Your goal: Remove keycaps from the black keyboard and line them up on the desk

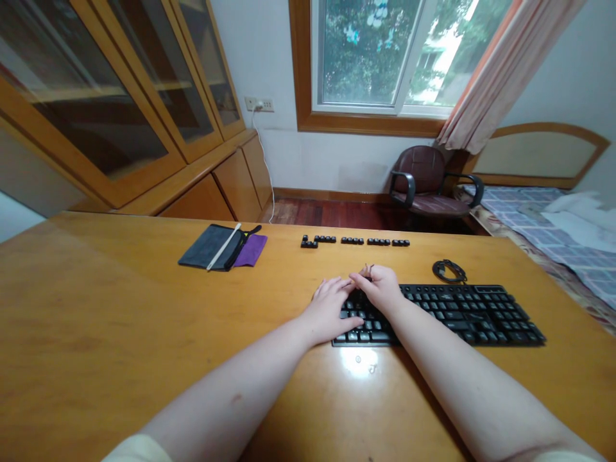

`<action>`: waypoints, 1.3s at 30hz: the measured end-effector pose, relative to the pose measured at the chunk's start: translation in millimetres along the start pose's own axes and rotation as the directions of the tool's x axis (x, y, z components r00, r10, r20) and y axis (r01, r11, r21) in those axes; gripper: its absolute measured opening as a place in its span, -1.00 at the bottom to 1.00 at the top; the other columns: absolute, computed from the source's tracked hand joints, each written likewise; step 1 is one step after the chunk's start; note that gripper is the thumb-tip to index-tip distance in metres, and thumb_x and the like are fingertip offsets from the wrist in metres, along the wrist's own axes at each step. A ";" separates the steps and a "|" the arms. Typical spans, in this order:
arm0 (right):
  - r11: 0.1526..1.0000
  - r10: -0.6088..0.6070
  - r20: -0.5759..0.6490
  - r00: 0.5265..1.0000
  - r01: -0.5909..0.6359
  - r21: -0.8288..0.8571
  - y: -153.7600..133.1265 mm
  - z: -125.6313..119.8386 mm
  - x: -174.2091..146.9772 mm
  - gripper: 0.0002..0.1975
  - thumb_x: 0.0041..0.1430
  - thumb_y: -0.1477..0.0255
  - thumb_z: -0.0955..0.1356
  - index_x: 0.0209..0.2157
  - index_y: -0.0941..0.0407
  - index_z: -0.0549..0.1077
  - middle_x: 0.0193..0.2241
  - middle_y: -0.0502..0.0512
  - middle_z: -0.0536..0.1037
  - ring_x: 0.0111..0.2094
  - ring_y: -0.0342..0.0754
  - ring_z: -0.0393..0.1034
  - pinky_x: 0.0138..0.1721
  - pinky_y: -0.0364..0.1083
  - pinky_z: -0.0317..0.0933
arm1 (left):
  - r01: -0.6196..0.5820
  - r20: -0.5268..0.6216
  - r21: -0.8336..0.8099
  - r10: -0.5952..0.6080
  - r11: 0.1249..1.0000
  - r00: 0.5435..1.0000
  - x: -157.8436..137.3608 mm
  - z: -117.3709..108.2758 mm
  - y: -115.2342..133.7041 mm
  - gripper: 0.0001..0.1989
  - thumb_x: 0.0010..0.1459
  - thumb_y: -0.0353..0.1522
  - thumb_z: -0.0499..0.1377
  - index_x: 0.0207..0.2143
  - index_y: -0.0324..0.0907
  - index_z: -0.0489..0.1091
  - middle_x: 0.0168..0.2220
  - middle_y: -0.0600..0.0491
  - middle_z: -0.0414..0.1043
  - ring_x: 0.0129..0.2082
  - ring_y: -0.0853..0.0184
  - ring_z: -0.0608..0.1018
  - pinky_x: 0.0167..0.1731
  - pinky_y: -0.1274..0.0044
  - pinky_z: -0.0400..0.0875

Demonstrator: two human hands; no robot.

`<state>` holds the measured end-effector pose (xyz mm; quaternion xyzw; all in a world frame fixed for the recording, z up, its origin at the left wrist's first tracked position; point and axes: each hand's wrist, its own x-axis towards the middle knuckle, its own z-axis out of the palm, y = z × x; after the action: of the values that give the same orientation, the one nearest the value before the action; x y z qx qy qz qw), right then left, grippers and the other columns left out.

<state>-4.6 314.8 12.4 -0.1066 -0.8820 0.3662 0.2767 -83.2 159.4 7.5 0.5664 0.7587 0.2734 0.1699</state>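
Observation:
A black computer keyboard (447,314) lies flat on the desk. Across its left end rests my left hand (330,308), open, thumb over the lower keys and fingers reaching along the upper left corner. My right hand (382,289) is closed in a pinch above the upper left keys. The thin end of a small wire tool (368,269) pokes up at its fingers; the rest is hidden in the grip. Both hands cover the keys beneath them. Beyond the hands, loose black keycaps (352,240) stand in short groups near the far edge of the desk.
A coiled black cable (449,271) lies behind the keyboard. To the left are a grey zip pouch (205,247), a white stick (224,246) across it, and a purple cloth (251,250). Past the wooden desk (120,321) stand a brown office chair (423,179) and a bed.

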 end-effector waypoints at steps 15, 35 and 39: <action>0.981 0.085 0.186 0.979 -0.115 0.157 -3.0 1.5 2.1 -0.51 0.14 0.15 0.23 -0.77 0.11 0.23 -0.77 -0.03 0.30 -0.68 -0.19 0.17 -0.57 -0.16 0.11 | -0.033 -0.031 -0.016 0.032 0.999 0.999 1.1 6.0 -7.0 -0.25 -0.05 -0.11 0.22 0.18 -0.05 0.07 0.20 -0.07 0.11 0.21 0.07 0.11 0.19 0.12 -0.10; 0.993 0.021 0.019 1.000 -0.019 -0.113 -5.1 4.0 0.0 -0.54 0.18 0.24 0.22 -0.74 0.10 0.13 -0.75 -0.07 0.17 -0.65 -0.19 0.10 -0.52 -0.15 0.02 | -0.032 -0.029 -0.006 0.032 0.999 0.999 0.3 7.7 -8.5 -0.23 -0.03 -0.10 0.21 0.21 -0.03 0.02 0.20 -0.06 0.10 0.21 0.05 0.10 0.18 0.12 -0.08; 0.998 0.022 -0.031 0.999 -0.023 -0.052 -7.1 3.4 -2.5 -0.53 0.17 0.26 0.22 -0.75 0.09 0.05 -0.76 -0.09 0.08 -0.67 -0.20 0.03 -0.53 -0.14 0.00 | -0.028 -0.027 -0.001 0.028 1.000 0.999 0.0 6.9 -8.0 -0.23 -0.03 -0.08 0.20 0.20 -0.07 0.04 0.20 -0.08 0.10 0.21 0.05 0.10 0.18 0.13 -0.08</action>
<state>-4.3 306.8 14.4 -0.1294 -0.8856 0.3445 0.2832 -85.4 159.2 -2.8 0.5731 0.7527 0.2839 0.1564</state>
